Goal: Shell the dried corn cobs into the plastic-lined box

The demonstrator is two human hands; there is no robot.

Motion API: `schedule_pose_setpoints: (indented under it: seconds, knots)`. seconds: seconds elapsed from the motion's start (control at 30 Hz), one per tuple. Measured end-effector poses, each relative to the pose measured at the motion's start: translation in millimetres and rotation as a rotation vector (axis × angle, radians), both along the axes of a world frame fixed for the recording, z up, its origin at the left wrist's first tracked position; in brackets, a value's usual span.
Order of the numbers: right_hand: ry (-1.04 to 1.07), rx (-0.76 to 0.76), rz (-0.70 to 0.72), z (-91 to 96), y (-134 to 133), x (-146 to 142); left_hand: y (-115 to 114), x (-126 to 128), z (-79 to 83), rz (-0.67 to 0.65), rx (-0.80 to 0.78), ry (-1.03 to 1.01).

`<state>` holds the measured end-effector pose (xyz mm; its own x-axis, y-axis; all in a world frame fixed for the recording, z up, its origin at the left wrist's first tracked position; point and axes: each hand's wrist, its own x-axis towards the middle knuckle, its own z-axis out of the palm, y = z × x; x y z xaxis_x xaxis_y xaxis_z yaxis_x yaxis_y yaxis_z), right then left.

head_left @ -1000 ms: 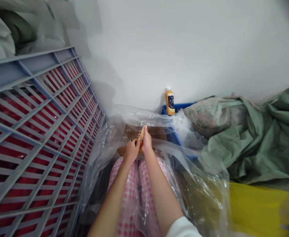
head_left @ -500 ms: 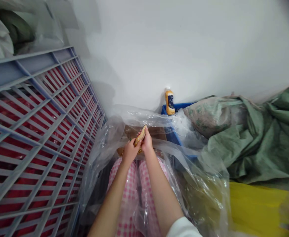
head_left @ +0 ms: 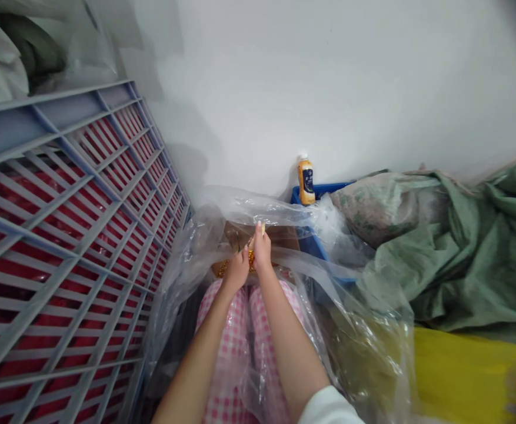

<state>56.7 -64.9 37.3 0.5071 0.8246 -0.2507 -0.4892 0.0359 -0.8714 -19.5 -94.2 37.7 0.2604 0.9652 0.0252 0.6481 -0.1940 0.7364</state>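
My right hand [head_left: 262, 250] is closed around a corn cob [head_left: 263, 228], whose pale tip shows above the fingers. Golden kernels [head_left: 251, 259] are visible between my two hands. My left hand [head_left: 236, 270] is closed beside the cob's lower part, with a thin dark stick-like tool [head_left: 239, 242] poking up from its fingers; its full shape is hidden. Below the hands, loose corn kernels [head_left: 222, 269] lie in a brown cardboard box [head_left: 284, 237]. Clear plastic sheeting [head_left: 226, 200] is draped round the box and over my knees.
A grey-blue slatted crate [head_left: 76, 253] with red contents rises close on the left. On the right, a bottle [head_left: 306, 179] stands at a blue bin [head_left: 317, 250], beside a green cloth [head_left: 460, 253] and a yellow surface [head_left: 465, 371]. A white wall [head_left: 328, 76] stands ahead.
My right hand has turned upright around the cob, so less of it shows. My left hand has shifted slightly down and its thin tool shows more plainly.
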Motion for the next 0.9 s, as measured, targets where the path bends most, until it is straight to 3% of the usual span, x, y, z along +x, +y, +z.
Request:
schedule_pose_setpoints:
  seconds: [0.43, 0.63, 0.9]
  knots:
    - [0.027, -0.011, -0.009, -9.3, 4.5, -0.3, -1.7, 0.1, 5.9, 0.061, -0.090, 0.050]
    - [0.173, -0.013, -0.022, -6.9, 3.0, 2.1, -1.2, -1.7, 6.3, 0.036, -0.091, -0.071]
    - [0.271, -0.008, 0.061, -0.4, 1.4, -0.1, 0.0, -1.9, 3.2, 0.027, -0.120, -0.167]
